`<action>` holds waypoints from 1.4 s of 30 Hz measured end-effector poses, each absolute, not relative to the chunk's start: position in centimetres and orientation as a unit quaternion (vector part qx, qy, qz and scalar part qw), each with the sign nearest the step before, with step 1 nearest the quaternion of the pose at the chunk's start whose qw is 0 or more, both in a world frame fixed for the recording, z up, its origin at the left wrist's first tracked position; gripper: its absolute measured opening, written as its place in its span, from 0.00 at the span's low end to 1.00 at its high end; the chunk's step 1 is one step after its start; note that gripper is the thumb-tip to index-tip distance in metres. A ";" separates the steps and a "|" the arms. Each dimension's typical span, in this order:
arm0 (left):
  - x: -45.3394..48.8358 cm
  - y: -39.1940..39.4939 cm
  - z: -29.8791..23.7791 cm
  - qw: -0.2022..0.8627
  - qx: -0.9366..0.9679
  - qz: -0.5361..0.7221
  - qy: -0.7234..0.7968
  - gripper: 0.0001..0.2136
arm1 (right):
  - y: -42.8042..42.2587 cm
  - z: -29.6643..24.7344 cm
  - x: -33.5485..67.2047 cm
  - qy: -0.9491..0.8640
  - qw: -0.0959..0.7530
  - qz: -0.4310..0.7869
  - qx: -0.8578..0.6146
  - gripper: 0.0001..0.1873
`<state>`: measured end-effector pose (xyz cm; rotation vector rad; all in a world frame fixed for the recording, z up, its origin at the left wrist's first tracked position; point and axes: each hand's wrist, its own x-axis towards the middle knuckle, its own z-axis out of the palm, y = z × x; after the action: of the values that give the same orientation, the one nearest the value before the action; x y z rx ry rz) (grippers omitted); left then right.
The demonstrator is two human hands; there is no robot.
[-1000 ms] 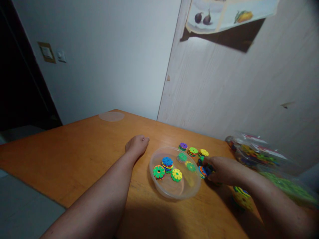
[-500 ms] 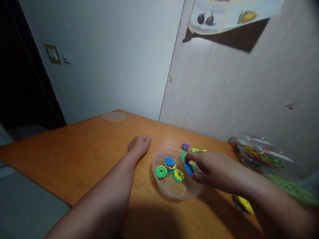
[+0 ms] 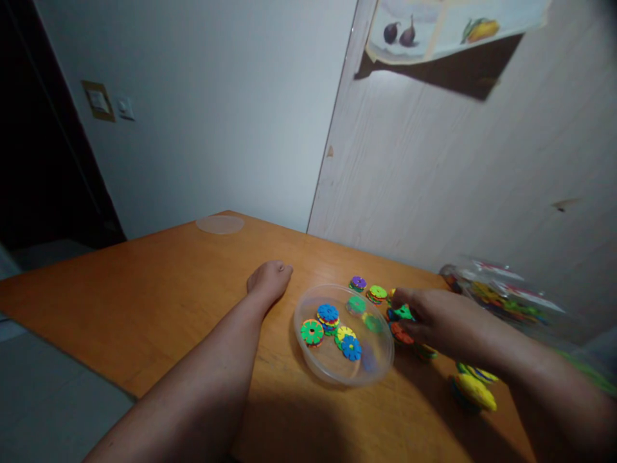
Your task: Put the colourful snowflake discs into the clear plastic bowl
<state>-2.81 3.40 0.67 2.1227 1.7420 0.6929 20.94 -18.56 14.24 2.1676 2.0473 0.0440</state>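
Note:
A clear plastic bowl (image 3: 315,359) sits on the orange wooden table (image 3: 144,296) and holds several coloured snowflake discs, among them a blue disc (image 3: 351,348) and a green one (image 3: 311,332). My left hand (image 3: 268,281) rests closed on the table just left of the bowl, with nothing visible in it. To the right of the bowl, my right hand (image 3: 436,318) pinches a green disc (image 3: 403,313) above a loose pile of discs (image 3: 402,334). Behind the bowl lie a purple disc (image 3: 357,283) and a green-topped one (image 3: 376,294).
A clear bag (image 3: 511,305) full of coloured discs lies at the far right against the wall. More discs, one yellow (image 3: 475,391), lie near my right forearm. A clear round lid (image 3: 220,224) rests at the table's far corner. The table's left edge drops to the floor.
My right hand let a blue disc fall into the bowl, then drew back right to the loose pile and closed on a green disc. My left hand stayed put.

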 end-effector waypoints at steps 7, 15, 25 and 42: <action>-2.8 3.6 0.6 0.144 0.749 0.242 0.599 0.23 | -18.8 12.4 22.9 0.648 0.121 0.013 0.751 0.14; -2.8 3.7 0.6 0.130 0.749 0.237 0.604 0.23 | -17.5 10.8 22.5 0.633 0.192 0.013 0.750 0.14; -2.8 3.4 0.7 0.140 0.747 0.241 0.604 0.23 | -17.5 11.4 23.5 0.620 0.171 -0.006 0.766 0.17; -2.7 3.1 0.9 0.146 0.742 0.236 0.610 0.22 | -15.9 13.5 12.3 0.739 0.235 0.039 0.631 0.16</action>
<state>-2.69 3.13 0.87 2.1378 1.7569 0.6792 12.28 -15.95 13.55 1.7309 2.0268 0.1061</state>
